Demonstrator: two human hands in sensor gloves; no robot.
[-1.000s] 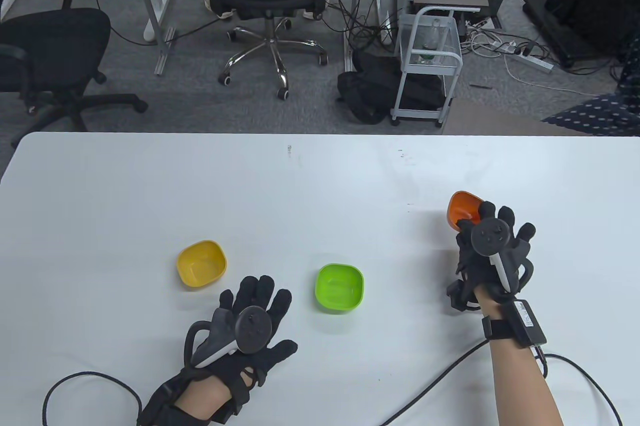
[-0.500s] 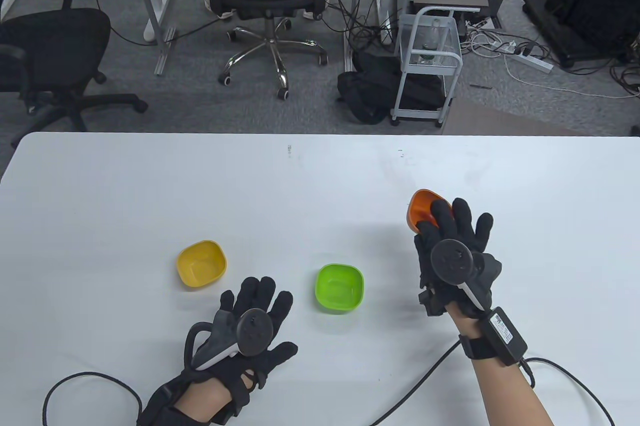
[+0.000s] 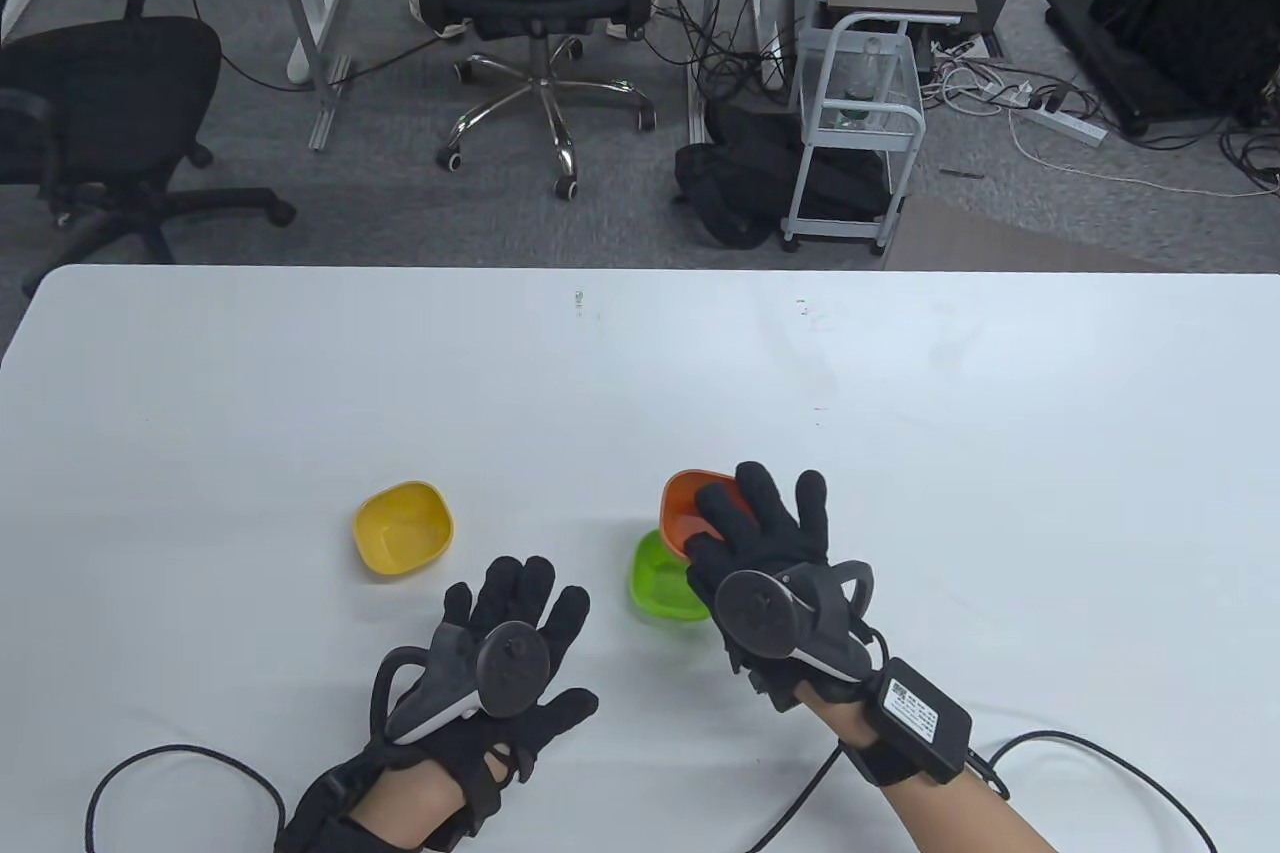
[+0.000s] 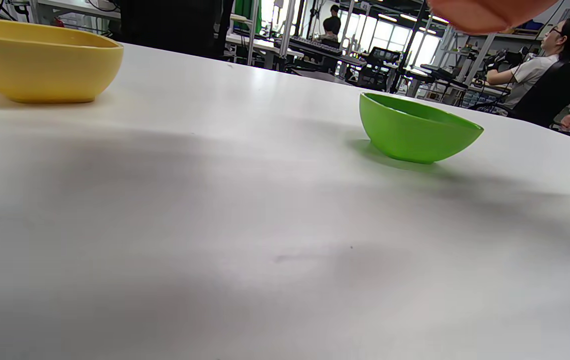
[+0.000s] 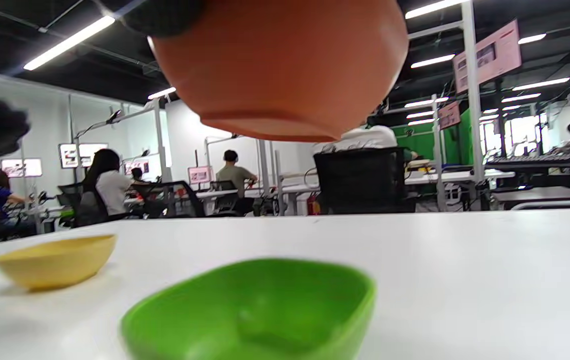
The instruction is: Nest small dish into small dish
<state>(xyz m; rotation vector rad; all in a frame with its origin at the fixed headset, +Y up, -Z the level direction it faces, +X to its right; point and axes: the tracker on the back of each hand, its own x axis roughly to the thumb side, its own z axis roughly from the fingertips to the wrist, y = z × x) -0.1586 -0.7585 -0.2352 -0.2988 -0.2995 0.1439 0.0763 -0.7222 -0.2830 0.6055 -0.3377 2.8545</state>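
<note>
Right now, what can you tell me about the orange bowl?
The orange dish is small, rounded-square and looks like smooth plastic, with a flat base. The right hand holds it by its near rim, fingers over the edge. It sits upright in the air, touching nothing else, above and slightly beyond the green dish, not yet nested inside.

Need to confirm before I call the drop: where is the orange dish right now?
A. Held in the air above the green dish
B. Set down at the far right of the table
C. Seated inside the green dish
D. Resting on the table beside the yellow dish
A: the right wrist view shows the orange dish gripped by the right hand, with clear space between its base and the green dish below.
</note>
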